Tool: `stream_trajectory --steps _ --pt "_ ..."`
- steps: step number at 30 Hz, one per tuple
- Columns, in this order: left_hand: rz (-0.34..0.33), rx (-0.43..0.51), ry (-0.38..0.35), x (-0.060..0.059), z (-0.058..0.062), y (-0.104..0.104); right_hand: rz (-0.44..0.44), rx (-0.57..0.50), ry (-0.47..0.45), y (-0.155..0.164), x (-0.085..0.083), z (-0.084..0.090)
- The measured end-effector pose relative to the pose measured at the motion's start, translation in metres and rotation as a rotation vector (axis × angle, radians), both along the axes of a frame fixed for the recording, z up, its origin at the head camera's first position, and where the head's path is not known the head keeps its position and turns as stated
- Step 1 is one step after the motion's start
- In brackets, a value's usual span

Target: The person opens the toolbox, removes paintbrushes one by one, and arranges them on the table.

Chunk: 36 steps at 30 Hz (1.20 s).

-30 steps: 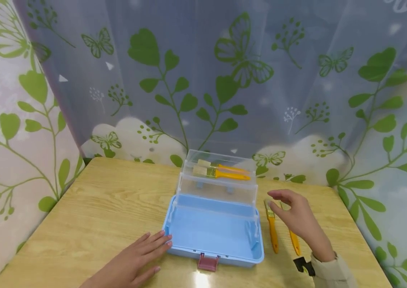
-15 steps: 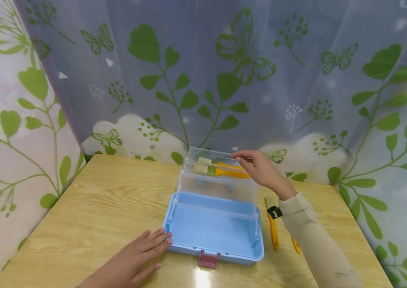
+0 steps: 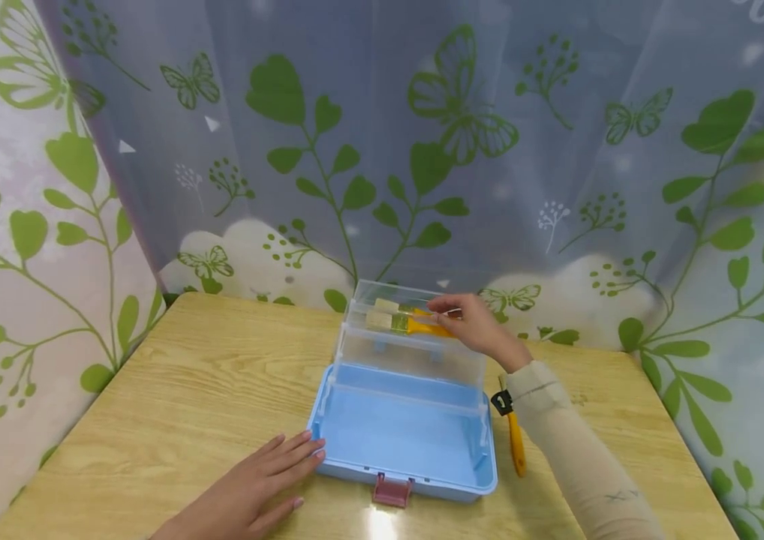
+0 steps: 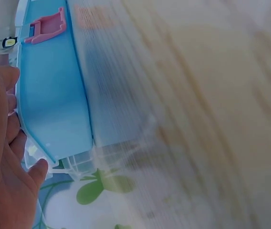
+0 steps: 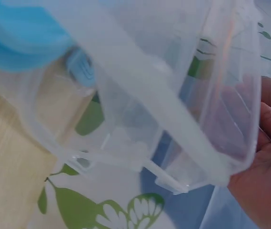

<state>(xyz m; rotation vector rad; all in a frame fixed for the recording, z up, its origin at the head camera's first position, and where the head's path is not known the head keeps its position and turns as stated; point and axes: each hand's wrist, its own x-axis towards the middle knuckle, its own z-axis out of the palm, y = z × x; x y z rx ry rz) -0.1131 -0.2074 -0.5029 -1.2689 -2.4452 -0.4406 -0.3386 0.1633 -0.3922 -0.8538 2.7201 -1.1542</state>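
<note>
The right hand (image 3: 473,326) reaches over the raised clear tray (image 3: 416,345) of the open blue toolbox (image 3: 404,435), its fingers curled onto the orange handle of the nearer paintbrush (image 3: 405,324) lying there; it appears to pinch that handle, though the grip is partly hidden. This brush's long axis runs left to right, bristles to the left, handle end toward the right hand. A second paintbrush (image 3: 397,307) lies parallel just behind it in the same tray. Only one more brush (image 3: 513,439) shows on the wooden surface (image 3: 186,390), just right of the box, lying front to back and partly covered by the right sleeve. That makes three brushes visible.

The left hand (image 3: 257,491) rests flat on the surface, fingers straight, fingertips touching the box's front left corner, well away from the brushes.
</note>
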Motion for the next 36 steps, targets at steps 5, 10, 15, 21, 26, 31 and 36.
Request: stream_trajectory --steps 5,10,15,21,26,31,36 --pt "0.012 -0.009 -0.016 0.001 -0.001 0.000 0.009 -0.012 0.007 -0.001 0.000 -0.006" --pt "-0.001 0.004 -0.012 0.001 -0.001 -0.001 0.009 0.018 0.013 -0.002 -0.002 -0.010" --pt "0.009 -0.016 -0.028 0.001 0.001 -0.001 0.012 0.038 0.073 -0.004 -0.007 -0.011" --pt "0.008 -0.017 -0.015 0.001 0.000 -0.001 0.010 0.070 0.049 -0.006 -0.010 -0.012" --pt "-0.002 -0.008 -0.002 0.000 -0.001 -0.001 0.012 0.074 0.035 -0.005 -0.009 -0.012" --pt "0.005 -0.015 -0.018 0.000 -0.002 -0.001 0.016 0.114 0.062 -0.005 -0.011 -0.008" --pt "0.001 -0.021 -0.006 -0.001 -0.003 -0.002 0.016 0.158 0.038 -0.006 -0.012 -0.005"
